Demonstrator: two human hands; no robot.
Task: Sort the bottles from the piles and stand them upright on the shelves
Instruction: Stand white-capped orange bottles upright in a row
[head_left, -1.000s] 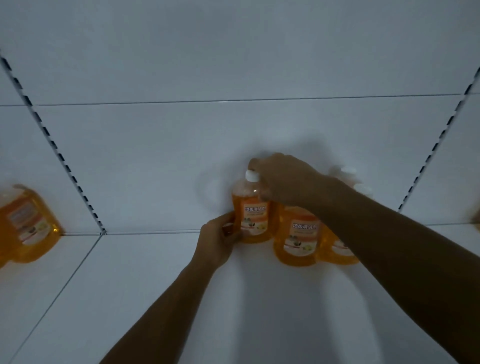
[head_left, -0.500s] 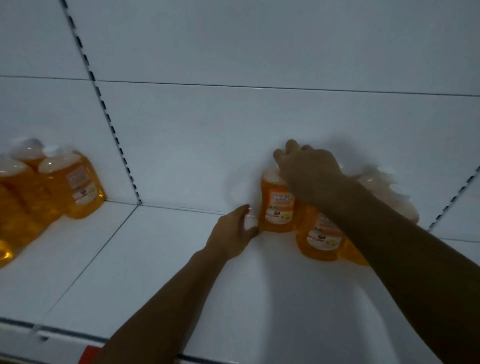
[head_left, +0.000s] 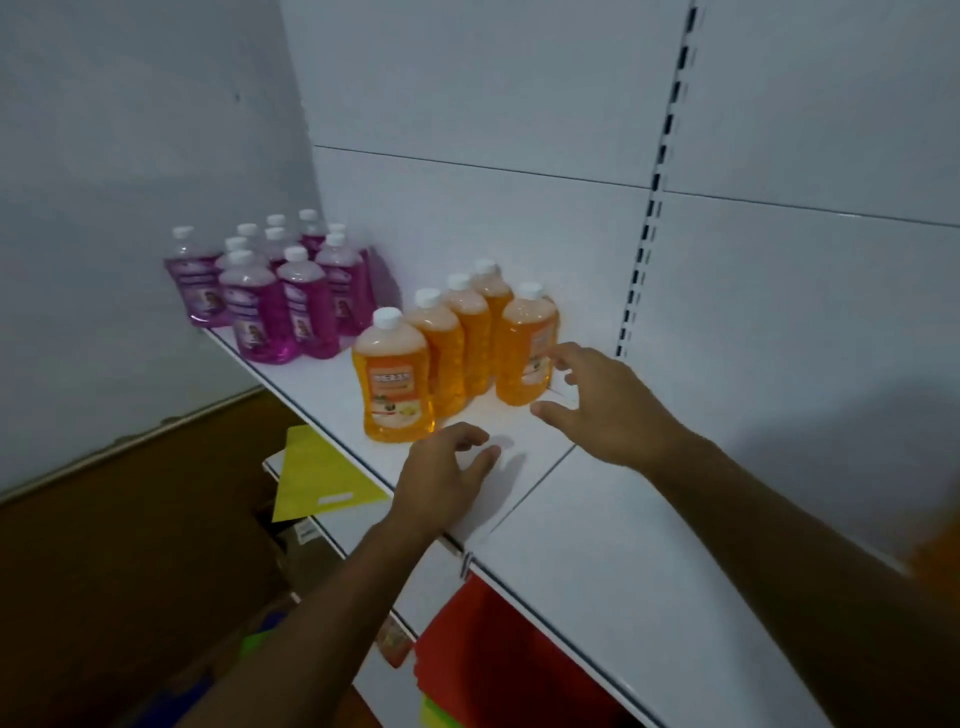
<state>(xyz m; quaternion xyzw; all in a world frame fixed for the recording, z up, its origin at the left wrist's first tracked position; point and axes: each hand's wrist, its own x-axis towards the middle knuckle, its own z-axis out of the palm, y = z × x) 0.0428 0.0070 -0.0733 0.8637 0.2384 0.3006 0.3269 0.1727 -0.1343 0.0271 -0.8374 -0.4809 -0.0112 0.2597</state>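
Note:
Several orange bottles with white caps stand upright on the white shelf (head_left: 597, 519); the front one (head_left: 395, 384) shows its label and another (head_left: 524, 353) stands at the right near the back wall. Several pink bottles (head_left: 270, 301) stand in a group further left. My right hand (head_left: 597, 405) hovers with spread fingers just right of the rightmost orange bottle, holding nothing. My left hand (head_left: 441, 473) hangs over the shelf in front of the orange bottles, fingers loosely curled and empty.
A slotted upright (head_left: 654, 192) runs down the white back panel. Below the shelf edge lie a yellow sheet (head_left: 317, 473) on a lower shelf, a red panel (head_left: 493, 654) and brown cartons (head_left: 130, 545) at the left.
Both hands have let go of the orange bottle they held at the back wall and drawn away. The view has swung far left, bringing another orange group and pink bottles into sight.

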